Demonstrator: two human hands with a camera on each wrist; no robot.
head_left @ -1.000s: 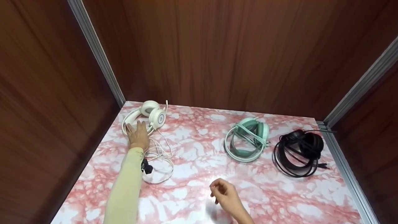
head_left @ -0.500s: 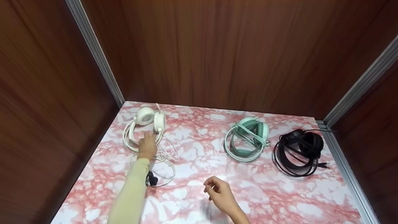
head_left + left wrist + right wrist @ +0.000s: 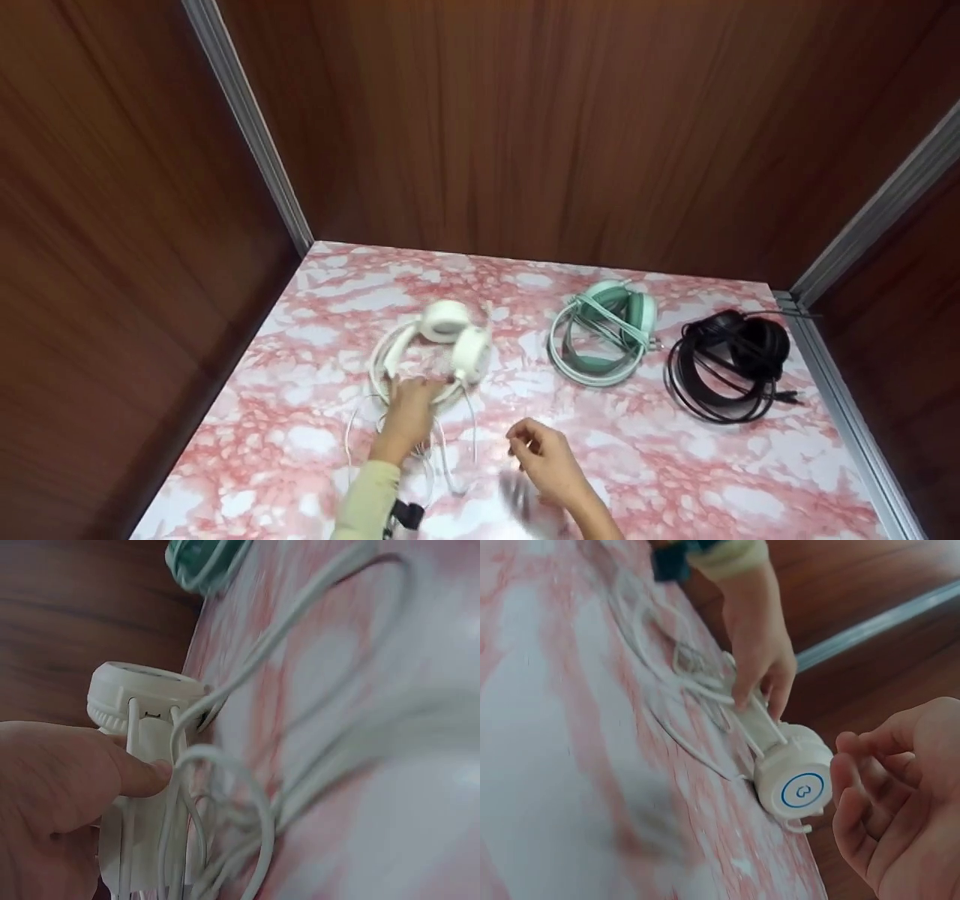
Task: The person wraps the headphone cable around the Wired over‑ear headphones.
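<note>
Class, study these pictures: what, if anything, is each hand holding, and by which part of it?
The left hand grips the white headset by its headband. The right hand holds nothing.

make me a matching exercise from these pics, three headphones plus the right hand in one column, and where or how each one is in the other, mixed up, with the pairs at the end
Column one
1. white headphones
2. green headphones
3. black headphones
4. right hand

Column two
A. farthest right of the three headphones in the head view
B. fingers loosely curled, holding nothing
C. in the middle of the three headphones in the head view
D. gripped by the headband in the left hand

Right pairs: 1-D, 2-C, 3-A, 4-B
</note>
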